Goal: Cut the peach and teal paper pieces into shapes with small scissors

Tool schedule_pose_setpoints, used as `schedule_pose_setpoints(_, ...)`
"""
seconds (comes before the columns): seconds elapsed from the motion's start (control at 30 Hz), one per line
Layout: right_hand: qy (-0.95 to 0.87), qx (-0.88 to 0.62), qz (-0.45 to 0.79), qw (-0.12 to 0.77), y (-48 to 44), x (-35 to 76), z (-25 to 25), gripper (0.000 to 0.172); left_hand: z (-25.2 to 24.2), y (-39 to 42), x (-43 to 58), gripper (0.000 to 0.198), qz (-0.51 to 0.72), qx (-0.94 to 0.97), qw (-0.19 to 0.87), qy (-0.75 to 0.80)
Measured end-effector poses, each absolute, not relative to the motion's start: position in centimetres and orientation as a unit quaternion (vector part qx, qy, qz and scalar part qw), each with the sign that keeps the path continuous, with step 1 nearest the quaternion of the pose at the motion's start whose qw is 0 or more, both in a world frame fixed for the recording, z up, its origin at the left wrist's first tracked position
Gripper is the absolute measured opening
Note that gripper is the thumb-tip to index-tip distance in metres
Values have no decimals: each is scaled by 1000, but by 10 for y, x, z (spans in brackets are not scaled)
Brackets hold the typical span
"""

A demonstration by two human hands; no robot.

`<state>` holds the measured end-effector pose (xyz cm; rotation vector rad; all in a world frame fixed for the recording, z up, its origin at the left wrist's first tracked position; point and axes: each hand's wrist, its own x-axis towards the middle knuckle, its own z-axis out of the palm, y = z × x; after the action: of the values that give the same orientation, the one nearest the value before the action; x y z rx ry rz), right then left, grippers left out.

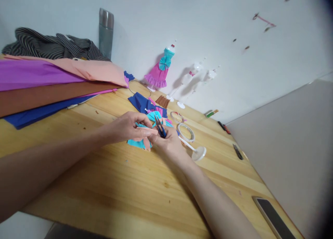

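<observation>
My left hand [130,126] is closed on a narrow strip of peach paper [148,132], whose far end reaches the fingertips of my right hand. Small dark-bladed scissors [160,128] with blue handles sit in my right hand [168,140], blades pointing up and away. The right fingers are bent around them and also meet the strip. Beneath and beyond both hands lie turquoise paper pieces [135,143] and a dark blue piece [140,102]. A white stand with a round base [199,153] lies on its side just right of my right hand.
Stacked coloured sheets [65,70] and a striped cloth [52,46] lie at the left, near a grey flask [105,34]. A small dressed form [162,67] stands by the wall. Tape rolls [193,134], a cutter [237,151] and a phone [275,218] lie rightward.
</observation>
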<state>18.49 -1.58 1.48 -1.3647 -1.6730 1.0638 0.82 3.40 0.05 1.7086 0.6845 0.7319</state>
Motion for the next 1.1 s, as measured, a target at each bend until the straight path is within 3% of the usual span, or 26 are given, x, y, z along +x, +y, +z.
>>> schedule_pose_setpoints(0.2, -641, -548, 391, 368, -15, 185, 17, 27, -4, 39, 9, 22, 363, 740, 479, 302)
schedule_pose_setpoints(0.37, -656, -546, 360, 375, -14, 184, 20, 25, -3, 38, 8, 40, 371, 806, 361, 286)
schedule_pose_setpoints(0.57, -687, -541, 315, 371, -15, 184, 20, 23, 2, 37, 7, 16, 361, 874, 194, 261)
schedule_pose_setpoints(0.67, -703, -532, 291, 371, -15, 185, 17, 21, 2, 39, 7, 12, 357, 881, 178, 255)
schedule_pose_setpoints(0.87, -713, -528, 274, 370, -16, 185, 13, 20, -4, 39, 9, 20, 375, 878, 174, 240)
schedule_pose_setpoints(1.1, -713, -539, 269, 358, -19, 185, 11, 18, -2, 34, 8, 12, 352, 885, 161, 259)
